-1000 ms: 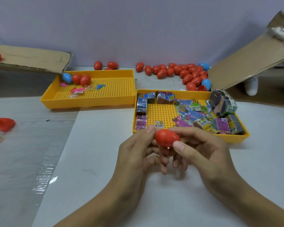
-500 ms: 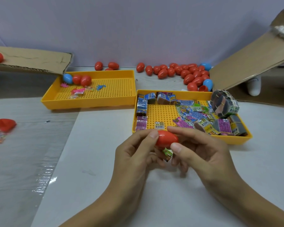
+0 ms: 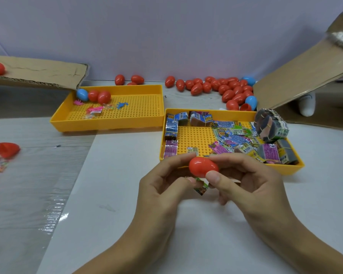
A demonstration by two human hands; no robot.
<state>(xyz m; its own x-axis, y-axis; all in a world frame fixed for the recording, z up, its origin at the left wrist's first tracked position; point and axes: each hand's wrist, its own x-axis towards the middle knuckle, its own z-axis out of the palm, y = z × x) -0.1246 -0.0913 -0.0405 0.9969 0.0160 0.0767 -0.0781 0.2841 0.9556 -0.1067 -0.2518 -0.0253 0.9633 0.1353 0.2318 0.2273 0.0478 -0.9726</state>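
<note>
Red egg (image 3: 203,167) held between both hands above the white table (image 3: 117,184), just in front of the near rim of the yellow tray (image 3: 283,169). Left hand (image 3: 166,186) — fingers curled, index tip on the egg's left end. Right hand (image 3: 255,186) — thumb and index finger pinch its right end. A small printed packet (image 3: 202,188) shows just below the egg, between the thumbs; which hand holds it cannot be told.

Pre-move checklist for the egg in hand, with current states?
1. Red egg pinched by left hand and right hand: ok.
2. Printed slip inside the egg: not ok, it shows below the egg.
3. Egg halves fully closed: cannot tell, underside hidden.
4. Slip tray stocked: ok.
5. Far tray has room for the egg: ok.
</note>
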